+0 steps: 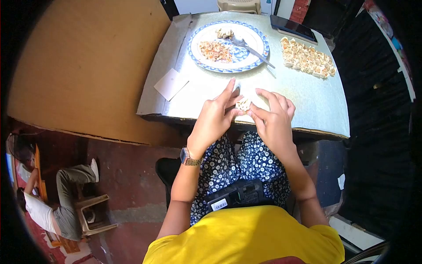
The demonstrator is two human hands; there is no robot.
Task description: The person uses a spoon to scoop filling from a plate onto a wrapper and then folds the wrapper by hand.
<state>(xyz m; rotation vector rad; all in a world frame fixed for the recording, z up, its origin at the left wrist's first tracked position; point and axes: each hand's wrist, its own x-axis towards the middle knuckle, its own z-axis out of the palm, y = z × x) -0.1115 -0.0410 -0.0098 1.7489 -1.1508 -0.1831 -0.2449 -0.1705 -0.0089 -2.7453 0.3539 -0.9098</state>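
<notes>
Both hands [244, 115] pinch a small dumpling [243, 104]; no writing is legible.

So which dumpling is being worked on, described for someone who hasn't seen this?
Start at the pale table with the blue-rimmed plate. At its near edge the left hand and right hand meet. The dumpling is pinched between their fingertips, alone, unlike the finished dumplings laid in rows at the far right.

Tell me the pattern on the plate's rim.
A blue-and-white patterned band rings the plate, clearest in the head view.
</notes>
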